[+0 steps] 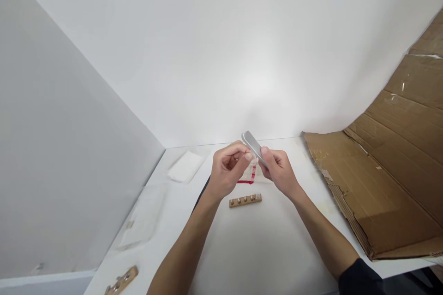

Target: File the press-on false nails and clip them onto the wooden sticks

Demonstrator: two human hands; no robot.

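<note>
My right hand [279, 169] is closed round the lower end of a slim grey object [255, 146] with a rounded end, like a flat case, tilted up to the left. A pale line runs along its left edge. Against that edge, my left hand [230, 166] has thumb and forefinger pinched together; what lies between the fingertips is too small to make out. Below the hands on the table is a small wooden strip [245, 200] with a row of metal knobs. Partly hidden behind the hands lies a clear bag with a red edge [253, 173].
A white sheet or packet [186, 167] lies at the back left, with a clear plastic bag [143, 216] nearer. Another wooden piece with metal fittings [122, 281] is at the front left. Folded cardboard [391, 184] covers the right side, and walls stand behind and left.
</note>
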